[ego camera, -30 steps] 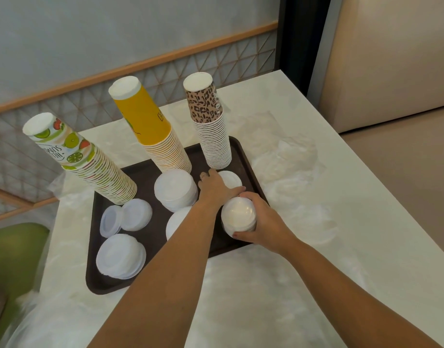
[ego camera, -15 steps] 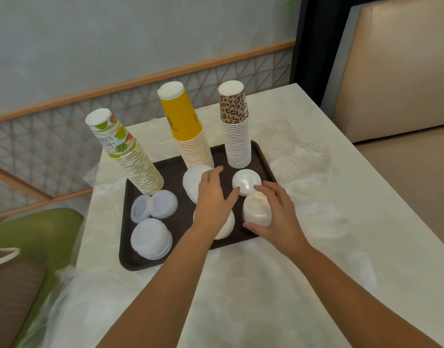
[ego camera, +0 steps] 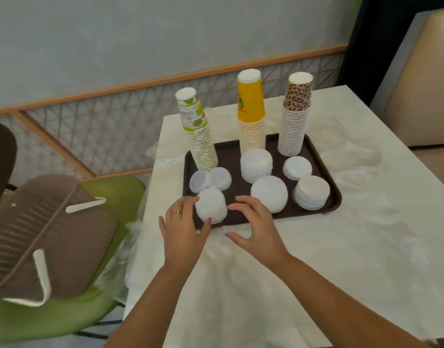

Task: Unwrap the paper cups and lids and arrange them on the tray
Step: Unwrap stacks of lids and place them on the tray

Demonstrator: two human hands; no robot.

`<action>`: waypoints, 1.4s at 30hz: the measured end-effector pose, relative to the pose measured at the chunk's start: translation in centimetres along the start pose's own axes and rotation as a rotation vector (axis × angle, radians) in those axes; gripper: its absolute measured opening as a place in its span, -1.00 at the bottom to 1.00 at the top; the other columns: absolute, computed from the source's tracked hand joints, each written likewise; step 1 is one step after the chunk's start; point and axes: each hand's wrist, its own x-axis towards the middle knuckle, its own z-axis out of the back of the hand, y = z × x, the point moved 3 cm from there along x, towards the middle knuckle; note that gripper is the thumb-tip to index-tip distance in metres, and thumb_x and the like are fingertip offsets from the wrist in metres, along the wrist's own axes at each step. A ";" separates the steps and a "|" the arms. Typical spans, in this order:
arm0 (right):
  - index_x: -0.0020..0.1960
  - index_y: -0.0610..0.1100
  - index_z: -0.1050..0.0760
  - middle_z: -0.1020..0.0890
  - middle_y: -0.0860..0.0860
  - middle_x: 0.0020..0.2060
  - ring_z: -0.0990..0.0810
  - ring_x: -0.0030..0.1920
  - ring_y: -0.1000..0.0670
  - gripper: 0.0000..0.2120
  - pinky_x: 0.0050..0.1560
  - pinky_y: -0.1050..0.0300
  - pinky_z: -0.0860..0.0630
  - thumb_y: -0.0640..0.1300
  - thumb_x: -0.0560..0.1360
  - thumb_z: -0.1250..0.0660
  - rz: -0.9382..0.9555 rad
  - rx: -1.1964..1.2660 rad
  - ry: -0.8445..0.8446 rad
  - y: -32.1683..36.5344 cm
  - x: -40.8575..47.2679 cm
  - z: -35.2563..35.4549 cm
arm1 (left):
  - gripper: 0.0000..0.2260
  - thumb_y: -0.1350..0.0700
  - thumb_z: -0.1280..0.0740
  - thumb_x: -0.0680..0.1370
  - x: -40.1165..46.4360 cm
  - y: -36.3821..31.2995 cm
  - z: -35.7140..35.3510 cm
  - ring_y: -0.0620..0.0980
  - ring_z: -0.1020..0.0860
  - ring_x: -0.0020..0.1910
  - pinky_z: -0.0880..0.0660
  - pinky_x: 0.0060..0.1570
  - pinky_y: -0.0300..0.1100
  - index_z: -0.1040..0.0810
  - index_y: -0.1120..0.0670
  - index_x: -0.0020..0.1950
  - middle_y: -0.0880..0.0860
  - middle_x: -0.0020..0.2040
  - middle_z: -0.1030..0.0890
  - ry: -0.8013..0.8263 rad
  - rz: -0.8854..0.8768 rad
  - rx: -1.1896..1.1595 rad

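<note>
we see a dark brown tray (ego camera: 323,156) on a pale marbled counter (ego camera: 341,247). along its far edge stand three tall stacks of upside-down paper cups: a fruit-print stack (ego camera: 199,136) at the left, leaning left, with green writing on its top cup too blurred to read; a yellow stack (ego camera: 251,116) in the middle with a small orange mark, no legible text; and a leopard-print stack (ego camera: 294,119) at the right.

nearer to us lie the white plastic lids. two loose lids (ego camera: 210,179) overlap just in front of the fruit-print stack. a thick pile (ego camera: 256,165) sits before the yellow stack, and a wide pile (ego camera: 269,193) lies just nearer than it. a small lid pile (ego camera: 297,168) is in front of the leopard stack, and a ribbed pile (ego camera: 312,192) sits at the near right corner.

at the near left corner is another lid stack (ego camera: 212,205). our left hand (ego camera: 184,228), a ring on one finger, cups its left side with thumb and fingers touching it. our right hand (ego camera: 256,223) is spread open just right of it, fingertips near but whether they touch we cannot tell.

crinkled clear plastic wrap (ego camera: 351,151) lies on the counter right of the tray.
</note>
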 end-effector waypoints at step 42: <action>0.47 0.02 -0.11 -0.25 0.18 0.34 -0.25 0.33 0.26 -0.19 0.26 0.44 -0.24 0.06 0.37 -0.48 -0.107 0.354 -0.030 11.9 3.3 -5.0 | -0.83 0.13 -0.23 0.60 0.8 3.2 8.5 0.01 -0.65 -0.12 -0.54 -0.20 -0.19 -0.62 0.08 -0.03 0.08 -0.11 -0.68 0.121 0.365 -1.241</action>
